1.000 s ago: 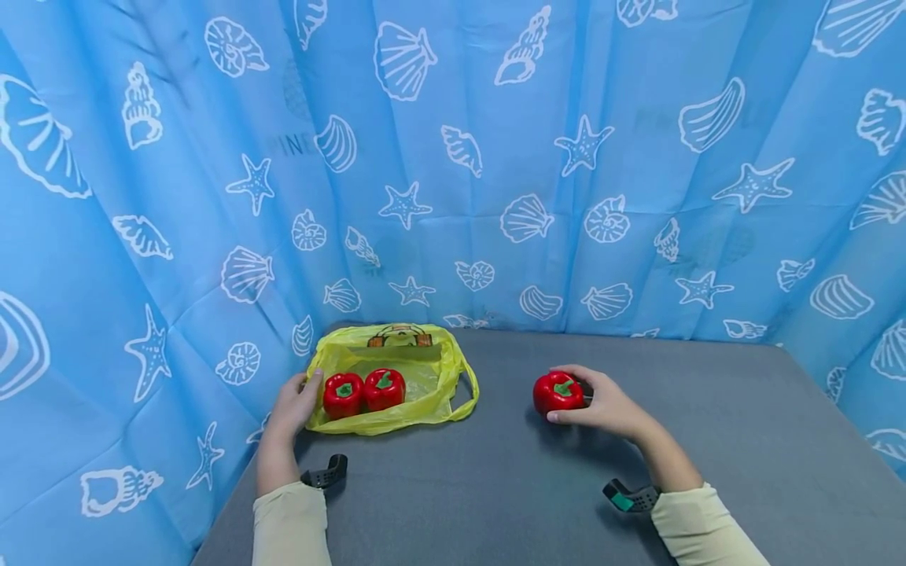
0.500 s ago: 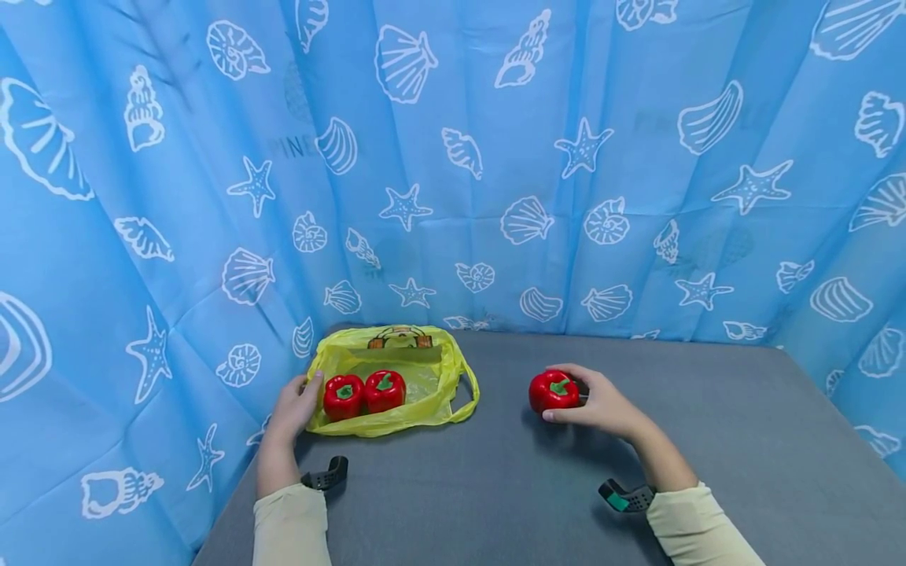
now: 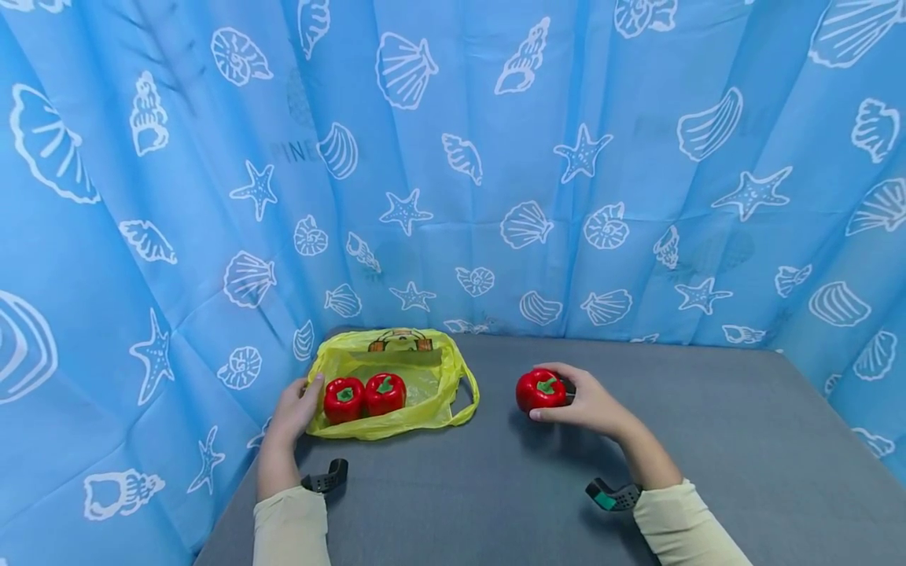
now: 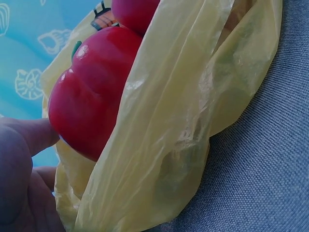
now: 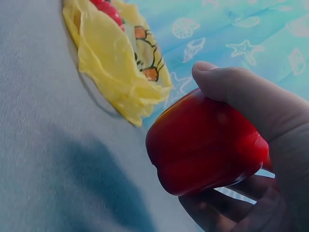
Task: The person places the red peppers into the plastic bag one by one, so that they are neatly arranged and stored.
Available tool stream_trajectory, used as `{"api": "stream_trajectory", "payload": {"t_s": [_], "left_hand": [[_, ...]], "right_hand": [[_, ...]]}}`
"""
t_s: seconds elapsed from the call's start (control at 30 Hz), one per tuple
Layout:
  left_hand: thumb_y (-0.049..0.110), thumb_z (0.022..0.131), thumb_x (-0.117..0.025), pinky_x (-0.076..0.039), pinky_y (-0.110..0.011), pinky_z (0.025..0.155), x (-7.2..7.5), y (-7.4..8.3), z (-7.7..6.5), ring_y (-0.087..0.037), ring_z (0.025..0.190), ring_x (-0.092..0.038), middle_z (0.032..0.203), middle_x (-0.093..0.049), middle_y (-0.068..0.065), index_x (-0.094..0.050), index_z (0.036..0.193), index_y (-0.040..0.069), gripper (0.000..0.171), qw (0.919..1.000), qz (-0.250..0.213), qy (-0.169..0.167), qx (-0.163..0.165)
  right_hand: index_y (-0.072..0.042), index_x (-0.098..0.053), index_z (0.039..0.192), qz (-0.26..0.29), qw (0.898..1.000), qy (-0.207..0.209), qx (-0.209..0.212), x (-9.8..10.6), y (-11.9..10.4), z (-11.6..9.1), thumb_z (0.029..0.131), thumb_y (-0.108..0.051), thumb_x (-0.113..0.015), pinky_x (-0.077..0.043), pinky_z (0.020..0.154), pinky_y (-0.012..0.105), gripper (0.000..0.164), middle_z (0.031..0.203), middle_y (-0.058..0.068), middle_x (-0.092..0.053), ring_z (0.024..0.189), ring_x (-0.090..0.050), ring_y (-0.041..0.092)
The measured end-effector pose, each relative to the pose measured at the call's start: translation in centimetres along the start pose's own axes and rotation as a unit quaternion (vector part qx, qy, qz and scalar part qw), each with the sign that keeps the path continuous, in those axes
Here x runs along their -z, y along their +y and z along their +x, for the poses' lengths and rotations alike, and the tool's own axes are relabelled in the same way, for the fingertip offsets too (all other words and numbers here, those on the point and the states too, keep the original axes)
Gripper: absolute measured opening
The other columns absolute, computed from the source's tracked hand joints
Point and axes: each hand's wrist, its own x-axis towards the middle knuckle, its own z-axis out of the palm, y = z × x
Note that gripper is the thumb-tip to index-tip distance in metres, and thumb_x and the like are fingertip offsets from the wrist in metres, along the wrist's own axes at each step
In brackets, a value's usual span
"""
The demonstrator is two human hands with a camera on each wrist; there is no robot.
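My right hand (image 3: 583, 401) grips a red bell pepper (image 3: 541, 391) with a green stem, held above the table right of the bag. In the right wrist view, the thumb lies on one side of this pepper (image 5: 203, 145) and the fingers curl round the other. A yellow plastic bag (image 3: 425, 420) lies with its mouth spread, and two more red bell peppers sit side by side in it, a left pepper (image 3: 344, 400) and a right pepper (image 3: 385, 394). At the bag's left edge, my left hand (image 3: 292, 410) holds the rim; its fingertips are partly hidden behind the plastic.
A grey cloth-covered table (image 3: 453, 503) lies under everything. Behind it and along the sides hangs a blue curtain (image 3: 481, 196) with white shells and starfish. The bag's loop handle (image 3: 467, 397) sticks out to the right, toward the held pepper.
My right hand has moved a little to the left, carrying the bell pepper toward the bag. The left hand stays at the bag's edge, and the view has tilted slightly upward.
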Motion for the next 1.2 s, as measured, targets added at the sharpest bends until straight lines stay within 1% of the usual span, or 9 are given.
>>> {"api": "stream_trajectory", "payload": {"t_s": [0.17,0.4,0.5,0.73,0.93,1.07,1.2], "left_hand": [[0.066,0.110,-0.033,-0.037,-0.065,0.120,-0.1,-0.1,0.0,-0.047,0.144,-0.040,0.161,-0.036,-0.032,-0.028,0.163,-0.007,0.090,1.0000,-0.007,0.000,-0.003],[0.067,0.109,-0.033,-0.036,-0.065,0.121,0.0,-0.4,0.1,-0.047,0.145,-0.039,0.162,-0.035,-0.031,-0.027,0.163,-0.006,0.091,1.0000,-0.008,0.001,0.002],[0.067,0.109,-0.032,-0.035,-0.065,0.121,0.0,-0.5,0.2,-0.047,0.146,-0.038,0.163,-0.034,-0.032,-0.026,0.164,-0.006,0.091,1.0000,-0.008,0.000,0.002],[0.066,0.110,-0.033,-0.037,-0.065,0.119,-0.1,-0.3,0.1,-0.047,0.145,-0.040,0.161,-0.036,-0.032,-0.028,0.163,-0.006,0.089,1.0000,-0.007,-0.001,-0.003],[0.067,0.109,-0.033,-0.034,-0.065,0.121,0.0,-0.1,0.3,-0.049,0.149,-0.035,0.165,-0.031,-0.032,-0.025,0.164,-0.006,0.091,0.9999,-0.008,-0.006,-0.002],[0.069,0.108,-0.031,-0.033,-0.065,0.122,0.1,-0.1,0.3,-0.048,0.150,-0.035,0.166,-0.030,-0.032,-0.024,0.165,-0.005,0.093,1.0000,-0.006,-0.006,0.000],[0.067,0.109,-0.032,-0.034,-0.065,0.122,0.1,-0.3,0.2,-0.048,0.149,-0.036,0.165,-0.031,-0.032,-0.024,0.165,-0.006,0.092,0.9999,-0.007,-0.008,0.000]], "right_hand": [[-0.013,-0.053,0.152,0.007,1.000,-0.002,0.002,-0.5,-0.6,0.5,0.081,-0.041,-0.092,-0.063,0.089,0.042,0.087,0.148,0.015,-0.058,0.135,-0.053,0.040],[-0.014,-0.053,0.153,0.006,1.000,0.001,0.010,-1.3,-1.4,1.3,0.081,-0.043,-0.091,-0.063,0.089,0.043,0.087,0.149,0.013,-0.058,0.135,-0.054,0.039],[-0.013,-0.052,0.153,0.007,1.000,-0.001,0.019,-1.6,-1.8,1.9,0.081,-0.043,-0.091,-0.063,0.089,0.044,0.088,0.148,0.014,-0.058,0.135,-0.054,0.039],[-0.018,-0.054,0.151,0.022,0.999,-0.004,0.034,-2.2,-2.8,3.1,0.079,-0.040,-0.094,-0.063,0.089,0.042,0.085,0.147,0.010,-0.059,0.134,-0.055,0.037],[-0.019,-0.054,0.151,0.028,0.998,0.005,0.048,-2.5,-3.4,4.0,0.078,-0.039,-0.095,-0.063,0.090,0.042,0.086,0.147,0.007,-0.059,0.133,-0.057,0.034],[-0.018,-0.054,0.151,0.032,0.998,0.010,0.055,-2.8,-4.2,4.7,0.079,-0.040,-0.094,-0.063,0.090,0.042,0.086,0.147,0.007,-0.059,0.132,-0.057,0.034],[-0.017,-0.054,0.150,0.042,0.997,0.005,0.059,-3.3,-5.2,5.4,0.081,-0.039,-0.093,-0.063,0.091,0.041,0.083,0.145,0.008,-0.060,0.129,-0.059,0.033]]}}
